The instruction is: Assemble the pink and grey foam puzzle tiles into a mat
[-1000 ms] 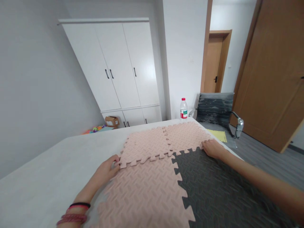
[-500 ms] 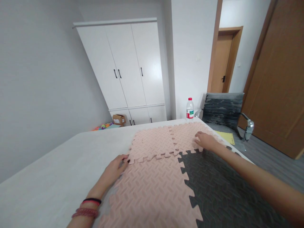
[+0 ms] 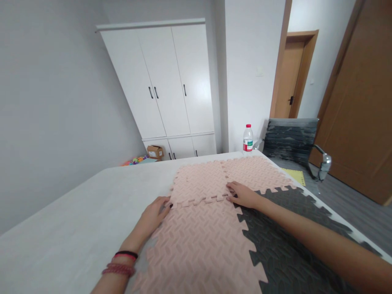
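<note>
Interlocking foam mat tiles lie on a white table (image 3: 70, 228). Two pink tiles (image 3: 200, 181) sit at the far side, another pink tile (image 3: 202, 245) lies near me, and a dark grey tile (image 3: 294, 245) is at the right. My left hand (image 3: 154, 214) rests with fingers bent at the left edge, where the far-left and near pink tiles join. My right hand (image 3: 245, 195) lies flat, fingers stretched out, at the middle where the pink and grey tiles meet.
A water bottle (image 3: 248, 139) stands at the table's far edge. A dark office chair (image 3: 290, 143) with a yellow sheet (image 3: 295, 175) on its seat is beyond the right side. A white wardrobe (image 3: 171, 81), a cardboard box (image 3: 155, 152) and wooden doors are behind.
My right hand slid left from the right edge of the mats to the central joint. My left hand stayed at the left seam. The camera shifted a little.
</note>
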Demonstrator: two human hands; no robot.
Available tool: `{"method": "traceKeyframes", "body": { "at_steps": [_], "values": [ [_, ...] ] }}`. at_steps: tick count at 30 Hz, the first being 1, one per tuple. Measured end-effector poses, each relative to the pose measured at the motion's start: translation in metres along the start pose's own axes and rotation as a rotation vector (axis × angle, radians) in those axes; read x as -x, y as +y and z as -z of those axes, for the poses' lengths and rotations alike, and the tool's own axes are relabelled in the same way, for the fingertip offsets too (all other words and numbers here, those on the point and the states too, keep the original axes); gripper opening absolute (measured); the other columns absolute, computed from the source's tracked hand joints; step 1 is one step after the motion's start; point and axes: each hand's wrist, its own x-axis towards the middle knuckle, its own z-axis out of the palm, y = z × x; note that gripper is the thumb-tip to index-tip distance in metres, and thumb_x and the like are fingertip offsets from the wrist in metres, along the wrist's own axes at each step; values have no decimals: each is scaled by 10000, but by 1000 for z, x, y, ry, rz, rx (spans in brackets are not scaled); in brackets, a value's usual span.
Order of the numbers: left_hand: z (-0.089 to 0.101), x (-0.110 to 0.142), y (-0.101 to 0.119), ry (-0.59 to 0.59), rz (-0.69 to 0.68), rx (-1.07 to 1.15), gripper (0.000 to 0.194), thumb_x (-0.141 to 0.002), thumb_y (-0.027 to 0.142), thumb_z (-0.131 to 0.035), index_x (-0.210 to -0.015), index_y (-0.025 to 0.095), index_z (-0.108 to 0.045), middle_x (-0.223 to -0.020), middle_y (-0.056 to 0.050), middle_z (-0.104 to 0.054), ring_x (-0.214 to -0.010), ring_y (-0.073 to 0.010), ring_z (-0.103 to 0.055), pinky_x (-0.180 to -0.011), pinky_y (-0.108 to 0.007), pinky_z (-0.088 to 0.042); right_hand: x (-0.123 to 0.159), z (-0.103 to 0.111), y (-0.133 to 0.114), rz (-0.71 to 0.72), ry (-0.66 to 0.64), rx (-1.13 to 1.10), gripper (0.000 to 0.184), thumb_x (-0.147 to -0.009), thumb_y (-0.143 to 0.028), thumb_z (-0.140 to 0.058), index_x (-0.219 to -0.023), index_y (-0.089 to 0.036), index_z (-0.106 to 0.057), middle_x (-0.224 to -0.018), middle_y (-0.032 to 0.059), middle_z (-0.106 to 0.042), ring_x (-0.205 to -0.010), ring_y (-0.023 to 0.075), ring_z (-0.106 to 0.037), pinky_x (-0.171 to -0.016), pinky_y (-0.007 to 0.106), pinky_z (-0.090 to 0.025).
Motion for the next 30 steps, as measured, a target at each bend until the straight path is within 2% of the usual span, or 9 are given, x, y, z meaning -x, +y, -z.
{"method": "traceKeyframes", "body": {
  "at_steps": [4, 8, 11, 14, 17, 20, 22, 26, 30],
  "values": [
    [-2, 0, -4, -6, -4, -31, 353, -886, 438, -368, -1044, 203, -580, -1099, -68, -609, -1022, -217, -569, -908, -327, -429, -1, 1, 3, 28, -15, -37, 420, -854, -369, -560, -1196, -130, -520, -1162, 132, -513, -1021, 218, -528, -909, 321, -413],
    [-7, 0, -10, -24, 1, -83, 353, -890, 430, -366, -1059, 201, -575, -1083, -73, -602, -1011, -216, -568, -899, -330, -429, -1, 3, 6, 53, -24, -57, 299, -912, -334, -474, -1138, -169, -580, -1170, 105, -508, -1013, 188, -530, -918, 295, -407],
    [-8, 0, -10, -31, 12, -137, 334, -891, 406, -368, -1053, 209, -583, -1060, -70, -604, -993, -214, -572, -884, -329, -433, 0, 3, 3, 41, -5, 22, 267, -916, -330, -476, -1099, -183, -603, -1200, 102, -480, -1017, 178, -522, -923, 284, -397],
    [-6, -1, -3, 2, 12, -217, 298, -877, 362, -394, -1017, 204, -605, -1061, -75, -611, -979, -215, -579, -876, -327, -438, 0, 4, -8, 1, -10, 203, 228, -900, -342, -515, -1036, -192, -621, -1136, 91, -502, -1003, 189, -514, -894, 291, -398],
    [-6, -2, 8, 16, -45, -272, 285, -859, 270, -395, -1017, 199, -621, -1069, -71, -630, -976, -206, -586, -894, -324, -436, -2, 6, -18, -48, -52, 330, 197, -896, -335, -524, -978, -187, -626, -1032, 80, -534, -966, 197, -519, -847, 289, -401],
    [-11, -2, 16, -40, -120, -234, 398, -814, 146, -365, -1112, 218, -618, -1163, -35, -633, -1078, -174, -566, -970, -298, -406, -3, 7, -22, -64, -77, 345, 194, -899, -337, -519, -955, -181, -619, -1015, 78, -535, -916, 180, -535, -816, 272, -402],
    [-16, -2, 18, -72, -120, -202, 480, -788, 104, -351, -1175, 234, -602, -1235, -9, -608, -1156, -153, -531, -1021, -284, -373, -3, 7, -23, -77, -88, 350, 197, -901, -339, -515, -958, -180, -615, -1023, 81, -531, -917, 177, -537, -813, 266, -399],
    [-18, -3, 18, -103, -84, -183, 473, -810, 129, -336, -1170, 251, -616, -1259, 5, -597, -1179, -145, -520, -1027, -281, -371, -3, 8, -22, -95, -112, 361, 202, -909, -332, -501, -981, -180, -613, -1044, 87, -527, -967, 185, -528, -822, 265, -394],
    [-9, -5, 24, -138, -55, -183, 425, -845, 190, -338, -1156, 272, -615, -1262, 21, -594, -1155, -153, -536, -985, -275, -396, -6, 15, -23, -84, -162, 373, 212, -902, -356, -517, -951, -186, -633, -1058, 78, -541, -959, 170, -541, -789, 241, -403]
  ]
}}
